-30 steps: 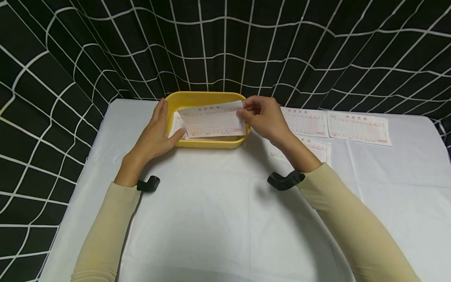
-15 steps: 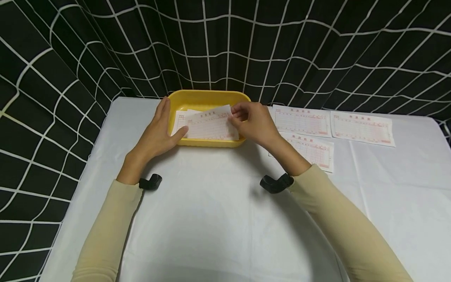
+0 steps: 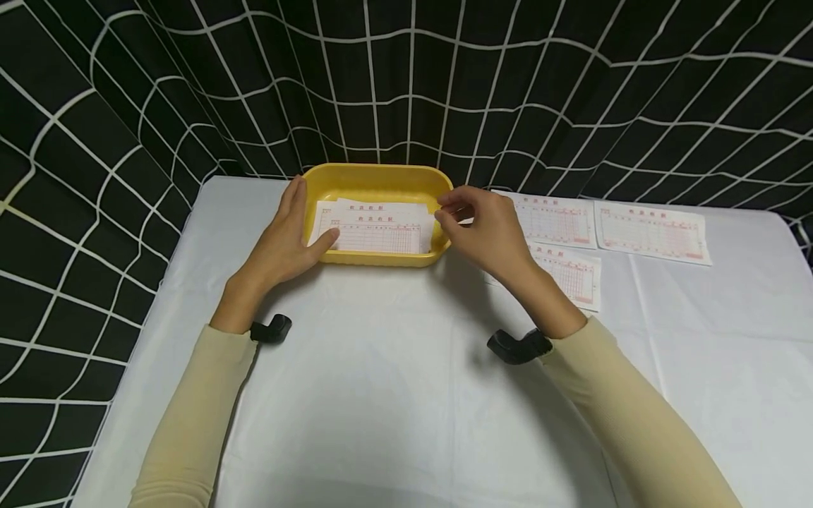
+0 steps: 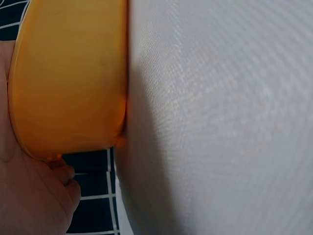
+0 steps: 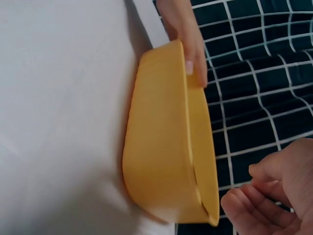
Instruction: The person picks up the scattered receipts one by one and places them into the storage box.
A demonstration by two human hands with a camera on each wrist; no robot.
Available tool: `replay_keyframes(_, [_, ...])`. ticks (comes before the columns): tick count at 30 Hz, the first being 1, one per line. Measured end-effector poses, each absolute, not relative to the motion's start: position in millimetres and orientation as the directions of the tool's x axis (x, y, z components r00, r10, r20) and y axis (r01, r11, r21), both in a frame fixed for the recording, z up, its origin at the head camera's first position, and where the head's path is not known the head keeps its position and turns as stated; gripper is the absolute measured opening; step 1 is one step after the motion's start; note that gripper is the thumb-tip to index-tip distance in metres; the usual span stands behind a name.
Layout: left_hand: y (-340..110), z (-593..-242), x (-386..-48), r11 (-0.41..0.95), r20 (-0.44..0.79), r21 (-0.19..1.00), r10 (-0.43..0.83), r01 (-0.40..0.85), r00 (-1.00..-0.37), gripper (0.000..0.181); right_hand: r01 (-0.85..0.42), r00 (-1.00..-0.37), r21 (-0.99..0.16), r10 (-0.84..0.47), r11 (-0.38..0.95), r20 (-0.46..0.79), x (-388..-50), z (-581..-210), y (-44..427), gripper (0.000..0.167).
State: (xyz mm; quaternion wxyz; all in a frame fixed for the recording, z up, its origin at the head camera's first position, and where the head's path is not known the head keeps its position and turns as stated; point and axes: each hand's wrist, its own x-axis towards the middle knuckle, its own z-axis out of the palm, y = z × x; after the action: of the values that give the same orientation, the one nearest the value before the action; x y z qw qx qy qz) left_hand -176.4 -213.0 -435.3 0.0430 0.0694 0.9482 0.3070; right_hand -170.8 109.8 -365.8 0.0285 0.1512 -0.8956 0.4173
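A yellow plastic tray [image 3: 387, 259] stands at the back of the table. Inside lie printed paper slips [image 3: 375, 233] with red lettering, overlapping; how many cannot be told. At the tray's left end my left hand [image 3: 279, 240] holds the wall, thumb over the front rim and fingers along the outer side. In the left wrist view this hand [image 4: 34, 191] is against the tray wall [image 4: 68, 78]. By the right rim hovers my right hand [image 3: 485, 229], fingers loosely bent with nothing between them. The right wrist view shows these fingertips [image 5: 239, 205] apart from the tray.
To the right, three similar slips lie on the white tablecloth [image 3: 381, 381]: a back slip [image 3: 559, 219], a far-right slip [image 3: 654, 233] and a front slip [image 3: 574, 275], partly behind the right forearm. A black cloth with white grid lines [image 3: 406, 85] rises behind the table.
The slip that my right hand pinched by its right edge and lowered now lies flat in the tray. That hand has let go and moved right. My left hand stays on the tray.
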Motion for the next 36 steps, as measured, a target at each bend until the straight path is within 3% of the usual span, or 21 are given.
replay_keyframes(21, [-219, -436, -176, 0.801, -0.015, 0.585, 0.17, 0.129, -0.985, 0.103, -0.307, -0.946, -0.734, -0.108, 0.606, 0.306, -132, -379, 188, 0.026])
replay_keyframes(36, [-216, -437, -178, 0.801, -0.014, 0.584, 0.174, 0.133, -0.985, 0.103, -0.166, -0.969, -0.69, 0.011, 0.704, 0.245, -115, -407, 242, 0.039])
